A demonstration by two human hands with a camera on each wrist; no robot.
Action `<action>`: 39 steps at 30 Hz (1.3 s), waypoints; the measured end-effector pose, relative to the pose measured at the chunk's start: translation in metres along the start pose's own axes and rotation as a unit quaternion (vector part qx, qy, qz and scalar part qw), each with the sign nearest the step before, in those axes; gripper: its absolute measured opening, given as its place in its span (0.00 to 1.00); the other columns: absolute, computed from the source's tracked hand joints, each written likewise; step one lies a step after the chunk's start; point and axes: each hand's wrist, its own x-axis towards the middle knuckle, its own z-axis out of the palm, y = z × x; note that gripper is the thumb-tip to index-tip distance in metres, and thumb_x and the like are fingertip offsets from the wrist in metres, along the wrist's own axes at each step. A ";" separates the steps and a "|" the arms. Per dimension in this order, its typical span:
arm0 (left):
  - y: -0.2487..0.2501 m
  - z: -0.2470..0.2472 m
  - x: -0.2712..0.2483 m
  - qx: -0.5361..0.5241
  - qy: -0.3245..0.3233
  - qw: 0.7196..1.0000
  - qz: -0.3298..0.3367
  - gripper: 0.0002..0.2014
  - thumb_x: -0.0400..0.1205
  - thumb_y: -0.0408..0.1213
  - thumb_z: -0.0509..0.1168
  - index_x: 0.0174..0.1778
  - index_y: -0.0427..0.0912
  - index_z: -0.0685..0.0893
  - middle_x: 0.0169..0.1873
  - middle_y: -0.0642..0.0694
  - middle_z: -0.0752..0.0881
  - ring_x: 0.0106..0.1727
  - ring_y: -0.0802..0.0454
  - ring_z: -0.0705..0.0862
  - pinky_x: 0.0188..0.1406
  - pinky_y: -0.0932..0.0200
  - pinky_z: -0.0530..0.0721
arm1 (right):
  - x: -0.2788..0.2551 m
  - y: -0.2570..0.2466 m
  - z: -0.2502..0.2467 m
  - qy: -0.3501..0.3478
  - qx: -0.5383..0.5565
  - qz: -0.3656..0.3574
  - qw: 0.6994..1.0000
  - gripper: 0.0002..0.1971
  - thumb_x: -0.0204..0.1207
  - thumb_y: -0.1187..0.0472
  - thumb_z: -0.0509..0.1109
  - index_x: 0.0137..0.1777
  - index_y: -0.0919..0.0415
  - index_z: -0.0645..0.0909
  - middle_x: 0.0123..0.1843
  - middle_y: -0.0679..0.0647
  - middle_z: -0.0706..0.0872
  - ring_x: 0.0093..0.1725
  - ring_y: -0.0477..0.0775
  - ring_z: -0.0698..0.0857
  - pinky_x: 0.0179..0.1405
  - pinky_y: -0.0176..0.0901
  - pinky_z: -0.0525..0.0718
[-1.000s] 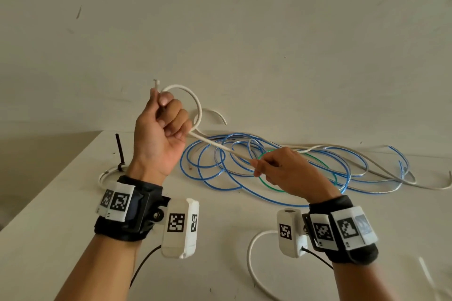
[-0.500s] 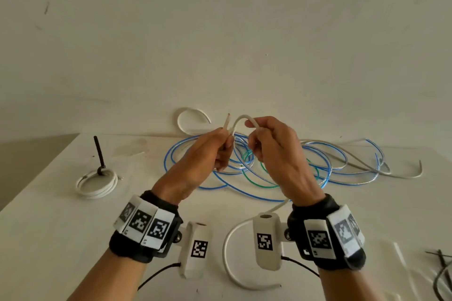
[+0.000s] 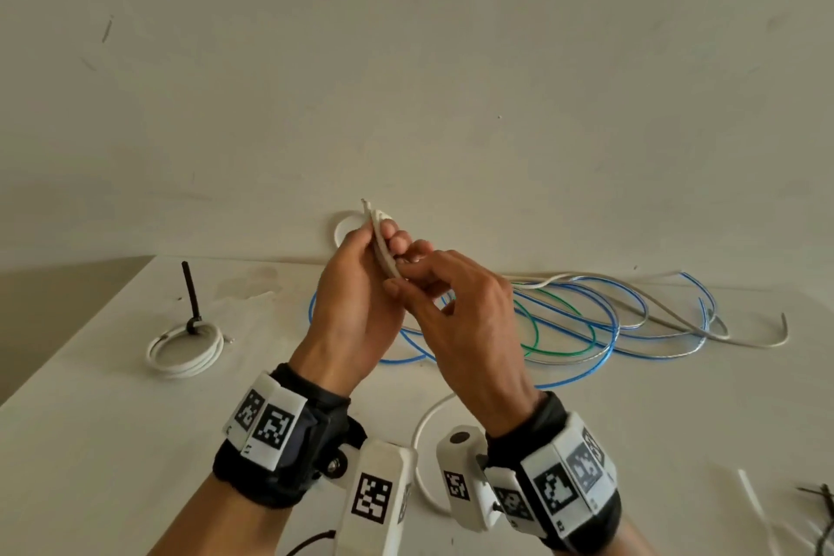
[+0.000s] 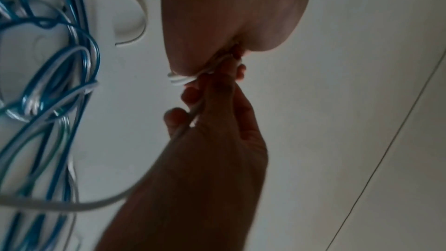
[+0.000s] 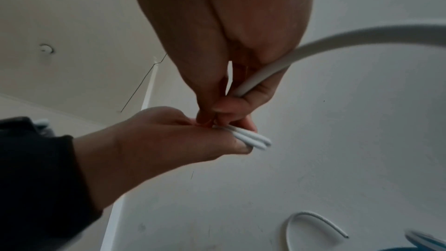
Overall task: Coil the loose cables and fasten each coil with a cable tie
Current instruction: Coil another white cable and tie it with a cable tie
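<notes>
Both hands meet above the table's middle, holding a white cable [image 3: 382,245] folded into a few tight turns. My left hand [image 3: 377,246] pinches the bundle between thumb and fingers; its turns stick out past the thumb [image 5: 252,139] and show in the left wrist view too [image 4: 179,80]. My right hand [image 3: 404,280] pinches the same cable just below, fingers curled round the strand [image 5: 263,72]. The cable's free length [image 3: 422,438] hangs down to the table between my wrists. A tangle of loose blue, green and silver cables [image 3: 573,321] lies behind my hands.
A tied white coil [image 3: 185,350] with an upright black cable tie [image 3: 191,298] lies at the left. A short curved white cable piece [image 3: 341,230] lies by the wall. Dark cable ties [image 3: 821,519] and a white strip [image 3: 752,494] lie at the front right.
The left hand came down from its raised loop and the right hand moved in to meet it. The wide loop is now folded into tight turns pinched between both hands.
</notes>
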 end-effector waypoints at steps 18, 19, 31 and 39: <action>0.044 -0.024 0.004 0.030 -0.071 0.997 0.020 0.22 0.92 0.52 0.47 0.37 0.48 0.75 0.22 0.54 0.54 0.22 0.55 0.51 0.24 0.62 0.64 | 0.011 0.035 -0.045 -0.121 -0.184 0.122 0.968 0.42 0.68 0.21 0.63 0.31 0.67 0.76 0.26 0.62 0.73 0.27 0.53 0.64 0.26 0.47 0.68; 0.045 -0.024 0.004 0.026 -0.069 0.997 0.020 0.22 0.92 0.51 0.47 0.35 0.48 0.74 0.22 0.54 0.54 0.22 0.55 0.52 0.24 0.62 0.65 | 0.011 0.035 -0.046 -0.129 -0.181 0.127 0.967 0.41 0.69 0.22 0.63 0.31 0.67 0.75 0.24 0.60 0.71 0.26 0.50 0.63 0.27 0.46 0.68; 0.048 -0.030 0.006 0.060 -0.014 0.997 0.048 0.20 0.91 0.47 0.50 0.34 0.47 0.73 0.22 0.54 0.54 0.20 0.55 0.50 0.18 0.64 0.61 | 0.010 0.045 -0.046 -0.261 -0.151 0.157 0.940 0.30 0.77 0.31 0.68 0.22 0.53 0.79 0.16 0.46 0.70 0.20 0.45 0.66 0.27 0.39 0.70; 0.046 -0.029 0.007 0.110 0.046 0.992 0.048 0.27 0.89 0.53 0.56 0.22 0.50 0.61 0.13 0.55 0.58 0.13 0.59 0.55 0.16 0.62 0.56 | 0.013 0.044 -0.052 -0.237 -0.206 0.166 0.935 0.27 0.79 0.32 0.67 0.32 0.54 0.86 0.18 0.44 0.75 0.22 0.45 0.70 0.27 0.40 0.70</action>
